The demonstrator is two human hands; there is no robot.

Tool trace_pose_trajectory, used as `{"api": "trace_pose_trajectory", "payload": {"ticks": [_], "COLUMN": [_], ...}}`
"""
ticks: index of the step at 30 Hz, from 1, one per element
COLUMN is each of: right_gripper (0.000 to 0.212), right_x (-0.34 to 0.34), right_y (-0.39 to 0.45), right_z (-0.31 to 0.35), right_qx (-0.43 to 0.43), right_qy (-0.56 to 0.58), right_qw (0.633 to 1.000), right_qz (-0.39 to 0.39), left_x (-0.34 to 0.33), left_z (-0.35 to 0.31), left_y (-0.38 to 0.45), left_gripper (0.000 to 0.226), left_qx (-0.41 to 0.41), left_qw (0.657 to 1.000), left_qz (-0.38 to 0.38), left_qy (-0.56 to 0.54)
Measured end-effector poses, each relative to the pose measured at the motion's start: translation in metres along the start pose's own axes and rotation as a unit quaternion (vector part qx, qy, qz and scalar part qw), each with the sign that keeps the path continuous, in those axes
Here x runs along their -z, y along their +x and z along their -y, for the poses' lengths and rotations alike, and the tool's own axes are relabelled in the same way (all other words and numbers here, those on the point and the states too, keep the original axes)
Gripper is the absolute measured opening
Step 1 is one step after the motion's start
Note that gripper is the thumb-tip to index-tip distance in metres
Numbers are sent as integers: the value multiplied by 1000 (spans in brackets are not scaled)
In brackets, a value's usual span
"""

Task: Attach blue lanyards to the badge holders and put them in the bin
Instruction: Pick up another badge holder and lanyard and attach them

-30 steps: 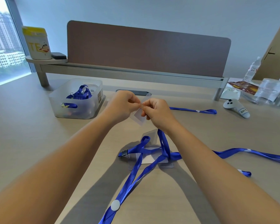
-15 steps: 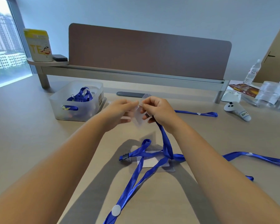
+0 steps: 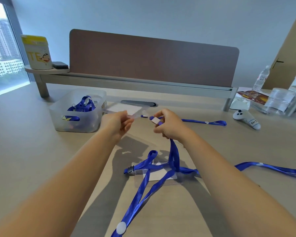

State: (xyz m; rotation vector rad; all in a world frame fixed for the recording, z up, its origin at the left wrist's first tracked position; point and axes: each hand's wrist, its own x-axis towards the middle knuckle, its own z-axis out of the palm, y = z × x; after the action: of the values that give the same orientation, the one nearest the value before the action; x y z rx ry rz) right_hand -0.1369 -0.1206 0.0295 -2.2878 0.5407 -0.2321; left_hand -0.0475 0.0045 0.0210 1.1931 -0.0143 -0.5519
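My left hand (image 3: 117,123) pinches a clear badge holder (image 3: 125,109), held flat above the table. A small gap separates it from my right hand (image 3: 168,124), which grips the clip end of a blue lanyard (image 3: 173,154). That strap hangs down to the table and crosses another badge holder (image 3: 158,177) lying there. The translucent bin (image 3: 75,124) stands to the left with blue lanyards inside.
Another blue lanyard (image 3: 205,122) lies behind my right hand, and one more (image 3: 270,169) trails to the right edge. A white controller (image 3: 246,118), a water bottle (image 3: 261,77) and plastic packets (image 3: 280,101) crowd the back right. A brown divider (image 3: 152,57) runs along the back.
My hands were together on the holder and clip; now they have drawn apart. The left has swung the holder out flat to the left, and the right holds the clip by itself.
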Motion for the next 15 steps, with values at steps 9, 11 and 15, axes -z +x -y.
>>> {"api": "trace_pose_trajectory", "payload": {"ticks": [9,11,15], "right_gripper": [35,44,37], "right_x": [20,23,16], "right_y": [4,4,-2], "right_z": [-24,-26,-22], "right_qx": [-86,-126,-179], "right_qy": [-253,-223,245], "right_qw": [941,950,952], "right_qz": [-209,-178,-42], "left_x": [-7,-13,-22], "left_z": [-25,-28,-33], "left_y": [-8,-13,-21], "left_gripper": [19,19,18], "left_qx": [-105,-114,-116], "left_qw": [992,991,993], "left_qz": [-59,-48,-20], "left_qy": [41,45,34]}}
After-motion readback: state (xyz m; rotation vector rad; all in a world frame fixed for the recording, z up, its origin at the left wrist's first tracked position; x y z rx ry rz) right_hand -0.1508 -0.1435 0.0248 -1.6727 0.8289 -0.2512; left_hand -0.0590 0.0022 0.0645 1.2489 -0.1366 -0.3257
